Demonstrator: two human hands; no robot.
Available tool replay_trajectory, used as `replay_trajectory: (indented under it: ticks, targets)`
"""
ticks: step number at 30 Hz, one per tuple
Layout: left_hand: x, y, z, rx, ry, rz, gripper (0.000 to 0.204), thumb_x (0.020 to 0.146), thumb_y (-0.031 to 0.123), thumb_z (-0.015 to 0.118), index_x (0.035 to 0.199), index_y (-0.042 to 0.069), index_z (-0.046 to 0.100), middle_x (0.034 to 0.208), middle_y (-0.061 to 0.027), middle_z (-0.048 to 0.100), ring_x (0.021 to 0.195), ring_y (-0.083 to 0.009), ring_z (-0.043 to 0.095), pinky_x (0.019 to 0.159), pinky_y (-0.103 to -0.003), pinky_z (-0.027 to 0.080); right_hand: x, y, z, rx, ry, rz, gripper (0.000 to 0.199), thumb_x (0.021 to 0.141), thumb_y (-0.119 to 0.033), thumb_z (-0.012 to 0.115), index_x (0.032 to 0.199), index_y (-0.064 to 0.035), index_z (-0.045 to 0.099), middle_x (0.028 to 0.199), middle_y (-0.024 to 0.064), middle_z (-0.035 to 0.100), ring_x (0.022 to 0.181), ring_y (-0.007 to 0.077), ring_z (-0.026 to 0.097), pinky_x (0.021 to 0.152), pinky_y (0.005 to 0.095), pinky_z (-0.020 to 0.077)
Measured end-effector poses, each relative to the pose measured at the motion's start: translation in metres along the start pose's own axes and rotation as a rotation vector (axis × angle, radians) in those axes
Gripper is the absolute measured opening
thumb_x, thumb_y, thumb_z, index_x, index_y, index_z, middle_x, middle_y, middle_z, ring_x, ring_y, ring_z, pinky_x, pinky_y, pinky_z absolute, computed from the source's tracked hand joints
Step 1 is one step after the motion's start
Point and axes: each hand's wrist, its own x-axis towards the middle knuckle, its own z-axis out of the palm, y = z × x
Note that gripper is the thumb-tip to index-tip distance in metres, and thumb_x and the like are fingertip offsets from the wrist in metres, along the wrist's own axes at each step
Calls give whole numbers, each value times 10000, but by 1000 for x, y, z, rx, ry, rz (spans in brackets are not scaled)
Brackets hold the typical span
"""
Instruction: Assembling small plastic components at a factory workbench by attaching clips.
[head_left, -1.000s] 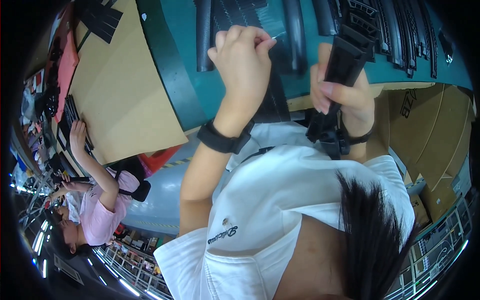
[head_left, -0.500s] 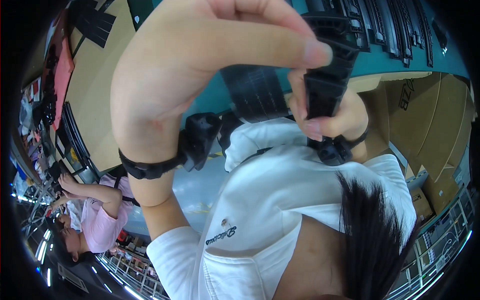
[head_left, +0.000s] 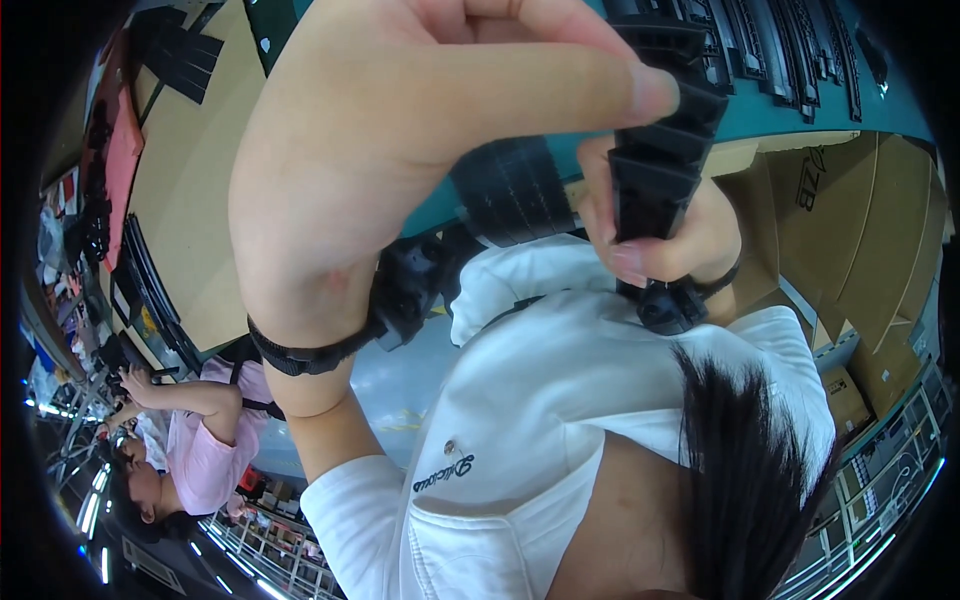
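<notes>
Large and close, my left hand point(head_left: 440, 100) reaches over from the left, its thumb pressed on the upper part of a black ridged plastic piece point(head_left: 655, 180). The piece is long and narrow, with stepped ribs across it, and stands roughly upright. Lower down, my right hand point(head_left: 690, 235) wraps round it, thumb across its front. The left fingertips are partly hidden behind the thumb and the piece. Black straps with dark box-like devices sit on both wrists, one device point(head_left: 410, 290) on the left and another point(head_left: 670, 305) on the right.
Several long black strips point(head_left: 790, 60) lie on the green tabletop point(head_left: 890, 95). A dark scored panel point(head_left: 510, 190) is behind my hands. Open cardboard boxes point(head_left: 840, 230) stand at right; a brown board point(head_left: 190, 190) is at left. A co-worker in pink point(head_left: 215, 425) works at far left.
My left hand and wrist have shifted slightly right, the thumb sliding a little up and right along the plastic piece. My right hand keeps its grip, almost in place.
</notes>
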Motion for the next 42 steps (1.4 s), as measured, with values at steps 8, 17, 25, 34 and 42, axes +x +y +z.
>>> replay_trajectory:
  ticks: [8,17,25,34,42]
  targets:
    - [-6,-11,-1,32,35,67,66,739,-4,613,795,-32,592,803,-115,615,719,-136,585,674,-222,463,-3,2,1,-5,31,-24,164,588,-11,609,720,-3,512,558,26,507,420,76,460,401,201,354]
    - [-8,-23,-8,65,80,140,89,746,23,613,817,-27,593,826,-115,615,752,-137,582,699,-227,454,-4,2,4,-57,115,-61,154,580,-20,620,702,-13,528,601,-15,509,517,46,452,482,192,356]
    - [-2,-36,-15,97,126,206,110,752,47,613,836,-22,593,846,-114,615,781,-138,579,722,-231,446,-5,7,1,-69,102,-71,149,586,-23,617,705,-12,529,607,-17,507,517,45,448,481,190,354]
    - [13,-49,-5,128,189,299,135,759,73,613,857,-17,593,870,-113,615,814,-139,575,748,-236,436,-5,6,2,-9,122,-43,157,597,-22,594,705,-2,482,546,31,484,414,81,439,394,190,332]
    - [21,-70,21,168,245,386,157,765,97,613,877,-13,594,890,-112,615,843,-139,572,771,-240,428,-16,15,-2,-37,113,-25,204,600,-44,601,715,4,439,521,62,467,398,105,427,382,199,328]
